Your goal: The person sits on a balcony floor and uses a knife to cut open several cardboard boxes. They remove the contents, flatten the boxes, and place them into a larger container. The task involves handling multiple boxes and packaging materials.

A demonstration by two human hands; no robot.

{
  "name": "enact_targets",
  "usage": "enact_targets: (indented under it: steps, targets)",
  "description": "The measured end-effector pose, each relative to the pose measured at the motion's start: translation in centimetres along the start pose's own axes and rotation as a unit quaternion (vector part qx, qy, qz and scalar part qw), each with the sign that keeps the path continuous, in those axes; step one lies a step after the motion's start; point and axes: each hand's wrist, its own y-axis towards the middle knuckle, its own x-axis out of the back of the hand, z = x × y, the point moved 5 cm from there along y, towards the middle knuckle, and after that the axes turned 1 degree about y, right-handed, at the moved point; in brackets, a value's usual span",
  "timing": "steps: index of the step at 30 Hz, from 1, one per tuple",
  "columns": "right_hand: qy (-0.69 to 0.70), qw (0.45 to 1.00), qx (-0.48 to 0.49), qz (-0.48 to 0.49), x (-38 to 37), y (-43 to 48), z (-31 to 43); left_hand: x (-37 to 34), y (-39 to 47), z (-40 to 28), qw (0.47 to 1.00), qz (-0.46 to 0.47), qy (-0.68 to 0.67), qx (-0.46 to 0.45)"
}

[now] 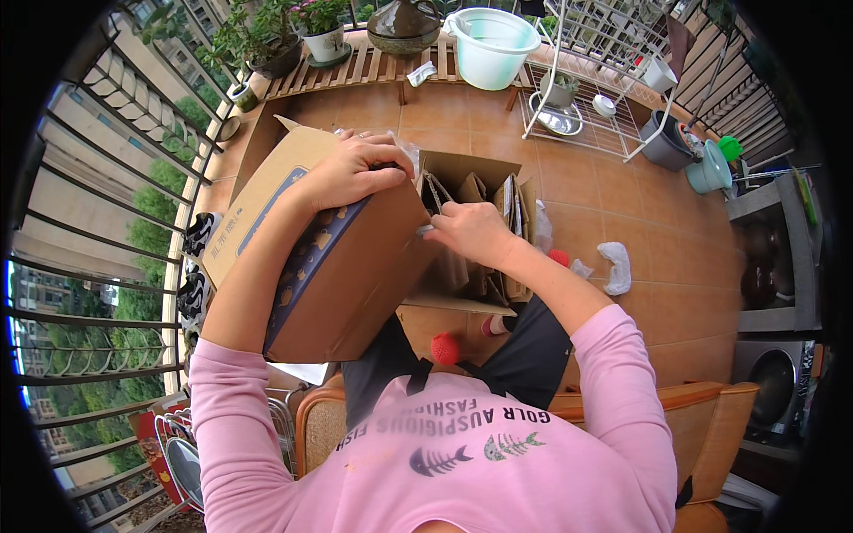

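Observation:
My left hand [363,166] lies over the upper edge of a large cardboard box [380,266], which is tilted and has a blue printed band. The fingers curl over that edge. At the same box's right corner, my right hand [470,230] pinches a small whitish piece [424,229], perhaps tape; its exact nature is unclear. Behind and below the right hand stands an open cardboard box [466,163] holding several upright folded cardboard pieces [510,206]. Part of its inside is hidden by my hand and the tilted box.
On the tiled floor are a red mesh ball [445,348], another red thing [558,257] and a white foam or plastic piece [616,268]. Ahead stand a slatted wooden bench [373,66], a white tub [493,50] and a wire rack [600,113]. A railing runs along the left.

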Motion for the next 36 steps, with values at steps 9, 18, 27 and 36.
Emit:
enact_targets:
  steps: [9,18,27,36]
  targets:
    - [0.102,0.982,-0.155,-0.044,0.9,-2.6,-7.1,0.7,-1.0,-0.1,0.998,0.023,-0.064,0.015]
    - [0.8,0.379,-0.455,-0.095,-3.7,-5.6,5.0,-2.5,2.9,-0.5,0.998,0.052,0.027,0.02]
    - [0.79,0.334,-0.484,-0.173,-2.8,-5.9,4.2,-3.6,3.7,-1.1,0.994,0.047,0.098,0.03]
    - [0.587,0.701,-0.377,-0.147,-1.6,-3.8,2.7,-3.2,3.4,-0.6,0.992,0.036,0.101,0.063]
